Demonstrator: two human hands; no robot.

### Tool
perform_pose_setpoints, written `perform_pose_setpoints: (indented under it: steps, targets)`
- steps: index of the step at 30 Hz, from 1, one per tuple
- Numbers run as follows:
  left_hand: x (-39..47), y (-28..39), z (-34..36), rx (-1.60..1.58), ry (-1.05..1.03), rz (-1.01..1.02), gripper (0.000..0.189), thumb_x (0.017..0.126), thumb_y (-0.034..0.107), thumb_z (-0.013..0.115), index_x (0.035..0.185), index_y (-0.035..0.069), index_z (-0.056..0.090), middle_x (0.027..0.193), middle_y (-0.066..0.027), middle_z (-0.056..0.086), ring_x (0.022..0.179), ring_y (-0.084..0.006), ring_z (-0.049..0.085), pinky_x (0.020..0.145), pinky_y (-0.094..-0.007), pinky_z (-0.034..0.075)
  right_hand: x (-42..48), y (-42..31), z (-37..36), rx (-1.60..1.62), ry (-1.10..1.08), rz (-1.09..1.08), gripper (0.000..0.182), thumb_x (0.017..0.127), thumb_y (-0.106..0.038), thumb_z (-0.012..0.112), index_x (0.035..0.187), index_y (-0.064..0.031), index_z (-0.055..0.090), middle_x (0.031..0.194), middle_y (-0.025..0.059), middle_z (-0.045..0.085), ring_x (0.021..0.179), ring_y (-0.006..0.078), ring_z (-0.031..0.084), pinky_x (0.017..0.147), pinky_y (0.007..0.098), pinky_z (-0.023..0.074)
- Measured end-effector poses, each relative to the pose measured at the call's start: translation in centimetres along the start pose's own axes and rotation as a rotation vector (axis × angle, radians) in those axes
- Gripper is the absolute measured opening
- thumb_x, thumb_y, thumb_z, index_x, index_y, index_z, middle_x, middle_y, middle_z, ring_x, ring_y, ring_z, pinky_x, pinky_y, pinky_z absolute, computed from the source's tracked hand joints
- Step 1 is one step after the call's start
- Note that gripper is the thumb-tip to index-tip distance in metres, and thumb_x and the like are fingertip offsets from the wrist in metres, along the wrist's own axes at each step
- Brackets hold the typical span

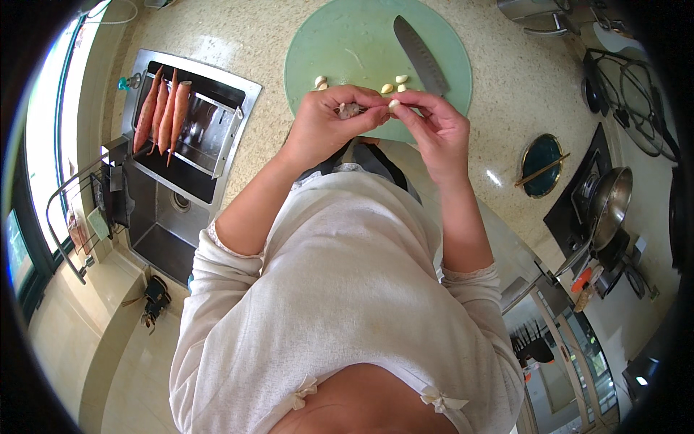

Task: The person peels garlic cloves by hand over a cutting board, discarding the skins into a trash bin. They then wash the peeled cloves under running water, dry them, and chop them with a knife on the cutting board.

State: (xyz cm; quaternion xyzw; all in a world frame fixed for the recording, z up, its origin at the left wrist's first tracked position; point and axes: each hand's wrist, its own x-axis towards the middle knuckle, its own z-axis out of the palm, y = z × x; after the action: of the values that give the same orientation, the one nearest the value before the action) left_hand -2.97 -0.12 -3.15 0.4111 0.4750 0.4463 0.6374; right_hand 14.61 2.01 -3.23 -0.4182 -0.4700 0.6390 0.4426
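Observation:
Both hands meet above the near edge of a round green cutting board (347, 32). A pale garlic clove (394, 105) is pinched between the thumb and forefinger of my right hand (438, 122), with my left fingertips touching its side. Papery garlic skin (349, 110) lies in the curled fingers of my left hand (325, 122). Beyond my fingers, peeled cloves (387, 88) rest on the board. Another small group of garlic cloves (321, 81) sits left of them, partly behind my left hand. A dark-bladed kitchen knife (420, 51) lies on the board's right side, its handle hidden by my right hand.
At left, several long reddish-orange root vegetables (162, 114) lie across a rack over a steel sink (252, 89). A dark green dish (542, 163) with chopsticks (542, 169) stands on the speckled counter (493, 108). Farther right, a frying pan (612, 209) sits on the stove.

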Motion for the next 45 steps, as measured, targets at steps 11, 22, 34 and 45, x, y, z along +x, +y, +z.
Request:
perform_pose_setpoints:
  steps: [11, 22, 34, 45]
  targets:
    - [-0.8, 2.0, 1.1, 0.105, 0.056, -0.022, 0.019, 0.082, 0.004, 0.068, 0.100, -0.001, 0.065, 0.097, -0.0072, 0.067, 0.085, -0.0127, 0.064, 0.077, -0.0252, 0.052, -0.3, 0.1, 0.0, 0.218, 0.037, 0.172, 0.017, 0.087, -0.003, 0.062, 0.103, 0.0022, 0.062, 0.097, 0.0088, 0.065, 0.091, 0.0125, 0.063, 0.084, 0.0270, 0.0518]
    - [-0.6, 1.8, 0.2, 0.383, 0.017, 0.063, 0.019, 0.079, 0.001, 0.068, 0.097, -0.001, 0.068, 0.094, -0.0089, 0.067, 0.080, -0.0123, 0.064, 0.071, -0.0241, 0.052, -0.9, -0.3, 0.8, 0.159, 0.093, 0.212, 0.017, 0.086, -0.002, 0.062, 0.102, 0.0044, 0.063, 0.095, 0.0111, 0.067, 0.086, 0.0139, 0.064, 0.083, 0.0280, 0.0536]
    - [-0.9, 1.7, -0.3, 0.148, -0.001, -0.054, 0.017, 0.084, 0.004, 0.065, 0.099, -0.005, 0.066, 0.101, -0.0088, 0.065, 0.090, -0.0136, 0.062, 0.079, -0.0263, 0.052, -0.7, -0.1, 0.7, 0.232, 0.066, 0.266, 0.018, 0.086, -0.003, 0.063, 0.103, 0.0030, 0.062, 0.095, 0.0107, 0.067, 0.087, 0.0147, 0.064, 0.084, 0.0276, 0.0529]
    - [-1.4, 2.0, 0.4, 0.008, 0.034, -0.066, 0.015, 0.089, 0.005, 0.059, 0.101, -0.003, 0.064, 0.100, -0.0076, 0.066, 0.091, -0.0149, 0.064, 0.082, -0.0262, 0.053, -1.0, 0.0, 0.1, 0.275, -0.009, 0.216, 0.018, 0.086, -0.002, 0.062, 0.104, 0.0004, 0.061, 0.097, 0.0091, 0.066, 0.091, 0.0138, 0.063, 0.084, 0.0264, 0.0516]
